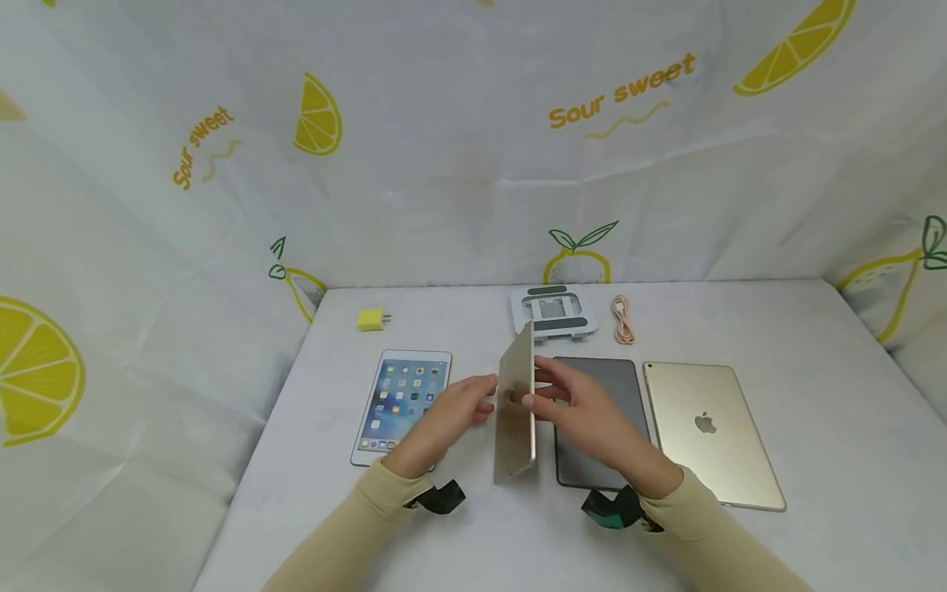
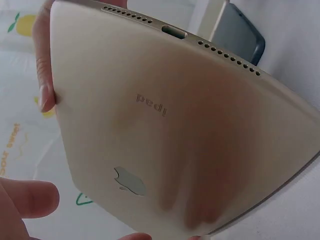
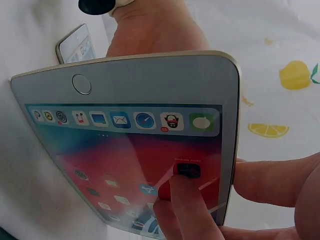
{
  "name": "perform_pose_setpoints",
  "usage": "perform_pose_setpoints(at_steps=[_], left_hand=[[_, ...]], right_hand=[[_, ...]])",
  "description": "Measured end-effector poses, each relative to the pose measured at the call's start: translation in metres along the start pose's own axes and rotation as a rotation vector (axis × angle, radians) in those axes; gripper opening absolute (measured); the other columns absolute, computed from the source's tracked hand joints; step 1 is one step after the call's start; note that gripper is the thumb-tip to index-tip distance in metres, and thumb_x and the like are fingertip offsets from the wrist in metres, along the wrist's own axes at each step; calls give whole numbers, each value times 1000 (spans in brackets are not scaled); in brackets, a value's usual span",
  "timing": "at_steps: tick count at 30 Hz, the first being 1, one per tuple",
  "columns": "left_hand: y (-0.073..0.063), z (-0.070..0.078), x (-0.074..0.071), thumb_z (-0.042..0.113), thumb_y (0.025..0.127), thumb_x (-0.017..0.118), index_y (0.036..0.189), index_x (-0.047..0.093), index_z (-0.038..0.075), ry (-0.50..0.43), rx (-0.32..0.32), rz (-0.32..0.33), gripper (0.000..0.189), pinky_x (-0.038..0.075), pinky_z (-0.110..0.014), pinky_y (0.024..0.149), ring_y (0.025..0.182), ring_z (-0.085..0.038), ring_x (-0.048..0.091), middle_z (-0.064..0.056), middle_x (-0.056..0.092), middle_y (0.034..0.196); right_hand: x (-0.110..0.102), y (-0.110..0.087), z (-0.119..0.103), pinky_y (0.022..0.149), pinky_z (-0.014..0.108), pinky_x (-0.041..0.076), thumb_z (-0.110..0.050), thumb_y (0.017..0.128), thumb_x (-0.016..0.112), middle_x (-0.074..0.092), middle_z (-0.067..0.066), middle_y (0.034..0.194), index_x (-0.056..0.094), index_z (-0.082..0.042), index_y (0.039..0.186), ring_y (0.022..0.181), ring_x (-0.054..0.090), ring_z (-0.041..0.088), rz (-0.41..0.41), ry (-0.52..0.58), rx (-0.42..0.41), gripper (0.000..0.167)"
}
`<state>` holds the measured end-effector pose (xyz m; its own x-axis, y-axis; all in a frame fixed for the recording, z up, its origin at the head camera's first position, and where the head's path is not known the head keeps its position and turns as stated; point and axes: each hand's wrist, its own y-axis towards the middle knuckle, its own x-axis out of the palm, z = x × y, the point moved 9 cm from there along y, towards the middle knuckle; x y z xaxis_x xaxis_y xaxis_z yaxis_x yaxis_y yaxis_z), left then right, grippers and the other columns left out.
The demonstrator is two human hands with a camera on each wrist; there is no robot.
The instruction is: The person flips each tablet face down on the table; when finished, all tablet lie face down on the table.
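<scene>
A gold tablet [image 1: 515, 411] stands on edge at the middle of the table. Its back, with the apple logo and iPad lettering, fills the left wrist view. My right hand [image 1: 588, 415] pinches its near edge, the thumb on that edge and fingertips against the screen. In the right wrist view, its lit screen [image 3: 135, 155] shows rows of app icons. My left hand [image 1: 453, 415] is beside the tablet's back with fingers fairly straight; whether the fingertips touch it is hard to tell. Left of it lies a white tablet [image 1: 403, 395], screen up and lit.
A dark grey tablet [image 1: 592, 469] lies under my right hand. Beside it is a larger gold tablet [image 1: 713, 444], back up. Along the rear sit a yellow charger [image 1: 371, 319], a folded grey-white stand [image 1: 553, 312] and a coiled pink cable [image 1: 622, 321]. A lemon-print cloth [image 1: 459, 189] hangs behind.
</scene>
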<state>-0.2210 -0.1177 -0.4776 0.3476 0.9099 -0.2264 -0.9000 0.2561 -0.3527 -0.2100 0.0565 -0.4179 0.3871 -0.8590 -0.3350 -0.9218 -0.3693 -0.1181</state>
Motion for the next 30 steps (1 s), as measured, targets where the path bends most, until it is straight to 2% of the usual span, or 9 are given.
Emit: perform_pose_setpoints(at_steps=[6,11,16,19,23,30], left_hand=[[2,-6,3,61,109,49,156,54,6,-8,-19,-31,72,54,-49,117,134,-33,63,-16,57,156],[2,-6,4,58,110,50,155,56,7,-10,-14,-42,68,55,-48,116,134,-32,63,-13,59,155],[0,-4,1,55,111,50,153,59,7,22,7,-31,64,54,-51,115,130,-31,61,-11,61,151],[-1,-1,-4,55,110,51,152,59,8,82,17,-1,64,52,-55,117,135,-32,60,-11,61,153],[-4,1,-10,54,107,57,153,58,6,151,-7,40,67,48,-60,120,142,-34,58,-12,60,155],[-7,-1,-16,55,103,62,156,52,2,173,-46,73,75,45,-63,122,145,-36,55,-16,58,157]], right_hand=[[-16,-8,7,92,36,62,-20,103,73,66,19,148,49,-3,159,121,71,29,50,-67,29,63],[-22,-9,18,85,26,60,-14,101,74,70,20,138,51,1,156,112,73,25,76,-68,38,62],[-21,-6,26,79,22,60,-7,98,75,73,19,125,54,4,153,103,74,20,92,-53,34,60],[-17,-4,29,77,23,61,-6,97,74,73,19,120,53,8,152,100,74,18,80,-33,34,60],[-12,-3,36,79,30,65,-5,102,69,70,19,117,50,12,153,99,74,20,65,-10,62,57],[-5,-2,50,85,37,67,-8,106,63,66,21,118,50,14,151,101,75,24,66,18,137,51]])
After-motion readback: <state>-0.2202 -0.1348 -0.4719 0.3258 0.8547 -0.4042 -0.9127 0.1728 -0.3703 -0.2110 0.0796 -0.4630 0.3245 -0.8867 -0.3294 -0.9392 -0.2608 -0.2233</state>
